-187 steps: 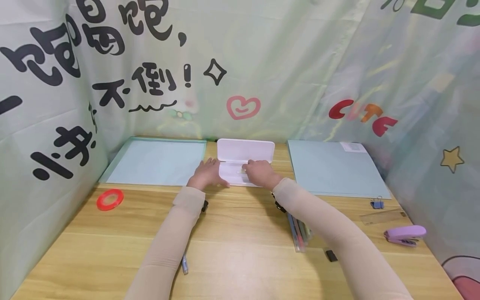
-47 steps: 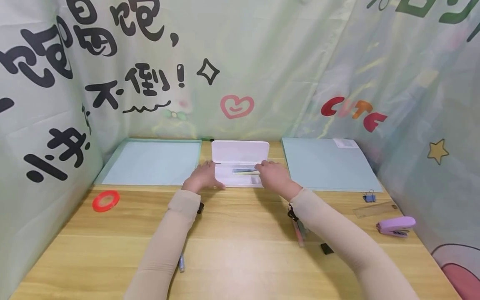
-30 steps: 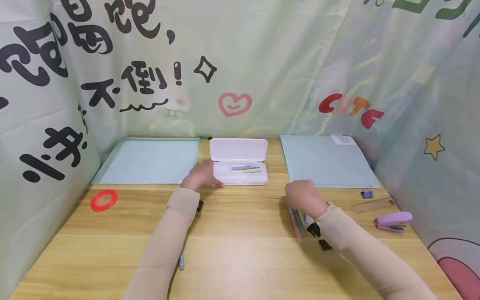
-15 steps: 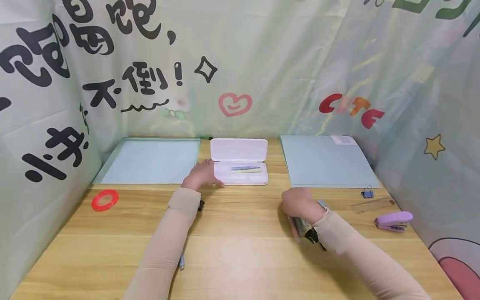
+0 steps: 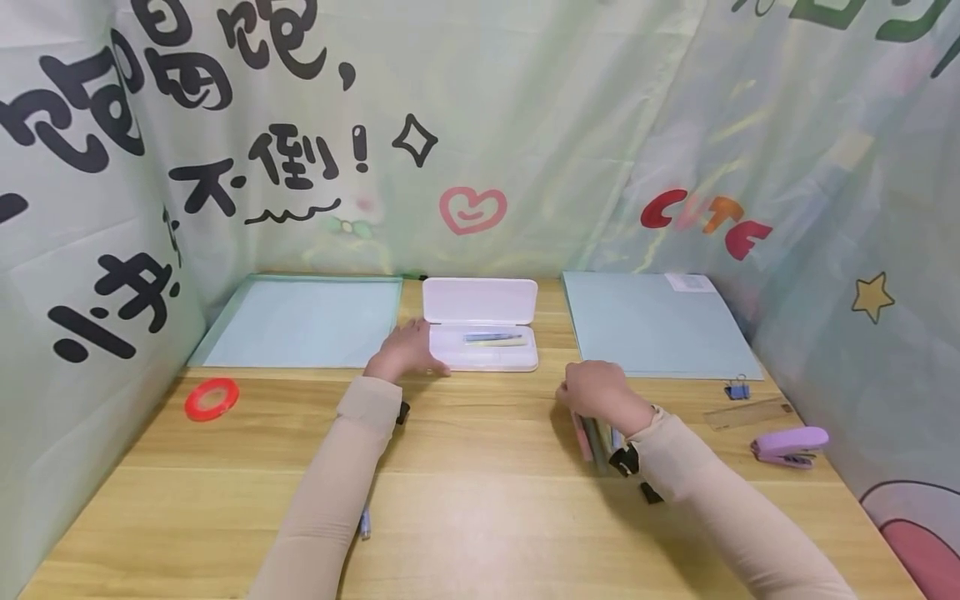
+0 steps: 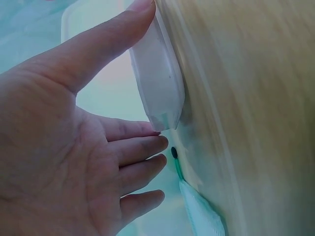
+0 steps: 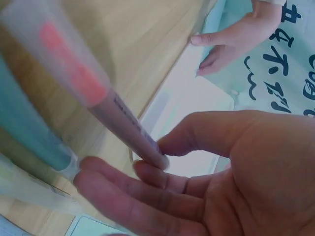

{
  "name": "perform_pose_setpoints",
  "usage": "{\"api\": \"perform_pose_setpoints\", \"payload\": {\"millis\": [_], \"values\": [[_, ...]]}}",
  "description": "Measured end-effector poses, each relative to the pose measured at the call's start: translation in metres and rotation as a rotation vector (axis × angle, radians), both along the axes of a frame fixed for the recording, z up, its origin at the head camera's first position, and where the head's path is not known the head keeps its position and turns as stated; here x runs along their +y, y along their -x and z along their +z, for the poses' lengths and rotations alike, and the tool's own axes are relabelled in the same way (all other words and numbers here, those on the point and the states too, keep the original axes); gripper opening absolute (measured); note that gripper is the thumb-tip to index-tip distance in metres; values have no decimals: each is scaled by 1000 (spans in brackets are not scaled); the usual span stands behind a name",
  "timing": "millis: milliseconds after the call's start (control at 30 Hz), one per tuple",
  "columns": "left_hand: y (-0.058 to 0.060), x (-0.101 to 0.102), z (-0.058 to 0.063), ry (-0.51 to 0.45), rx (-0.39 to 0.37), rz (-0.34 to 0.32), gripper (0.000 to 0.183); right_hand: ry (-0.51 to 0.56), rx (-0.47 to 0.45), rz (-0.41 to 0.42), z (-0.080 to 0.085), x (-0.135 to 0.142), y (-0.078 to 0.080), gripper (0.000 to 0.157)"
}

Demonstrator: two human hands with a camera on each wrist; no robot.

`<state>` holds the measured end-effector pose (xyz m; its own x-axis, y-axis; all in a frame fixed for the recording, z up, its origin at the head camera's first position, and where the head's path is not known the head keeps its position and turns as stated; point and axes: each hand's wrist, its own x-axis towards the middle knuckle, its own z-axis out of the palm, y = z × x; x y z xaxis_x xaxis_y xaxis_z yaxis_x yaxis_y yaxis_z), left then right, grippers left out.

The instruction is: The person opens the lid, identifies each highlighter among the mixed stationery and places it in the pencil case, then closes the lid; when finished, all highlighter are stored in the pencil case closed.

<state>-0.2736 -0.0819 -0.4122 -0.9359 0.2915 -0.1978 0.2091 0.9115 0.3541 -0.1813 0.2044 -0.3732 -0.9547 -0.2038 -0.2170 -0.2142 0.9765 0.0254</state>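
A white pencil case (image 5: 483,358) stands with its lid raised at the back middle, holding blue and yellow pens (image 5: 492,339). My left hand (image 5: 405,348) is at its left end; in the left wrist view the straight thumb lies along the case's wall (image 6: 157,73) and the index fingertip touches its corner. Right of the case, my right hand (image 5: 600,392) pinches a pink highlighter (image 7: 74,64) by one end between thumb and index finger. A teal marker (image 7: 29,118) and a pale yellow marker (image 7: 34,189) lie beside it, partly hidden under the hand in the head view.
Light blue folders lie left (image 5: 307,321) and right (image 5: 652,325) of the case. A red tape ring (image 5: 212,399) is at left; a blue binder clip (image 5: 738,389), clear ruler (image 5: 750,412) and purple stapler (image 5: 790,447) at right. A blue pen (image 5: 365,523) sits by the left forearm.
My right hand has left the case, moved right and nearer to the markers, and taken hold of the pink highlighter. The pens in the case are now uncovered. My left hand stays at the case.
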Motion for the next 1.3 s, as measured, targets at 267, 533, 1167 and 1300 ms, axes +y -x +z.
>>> {"api": "perform_pose_setpoints", "payload": {"millis": [267, 533, 1167, 1300], "values": [[0, 0, -1, 8, 4, -6, 103, 132, 25, -24, 1, -1, 6, 20], [1, 0, -1, 21, 16, -14, 102, 170, 133, 61, -3, -7, 17, 16], [3, -2, -5, 68, 4, -10, 105, 29, 416, 460, -27, -69, 99, 15], [3, -1, -4, 67, 10, -8, 105, -43, 411, 464, -34, -78, 109, 20]]}}
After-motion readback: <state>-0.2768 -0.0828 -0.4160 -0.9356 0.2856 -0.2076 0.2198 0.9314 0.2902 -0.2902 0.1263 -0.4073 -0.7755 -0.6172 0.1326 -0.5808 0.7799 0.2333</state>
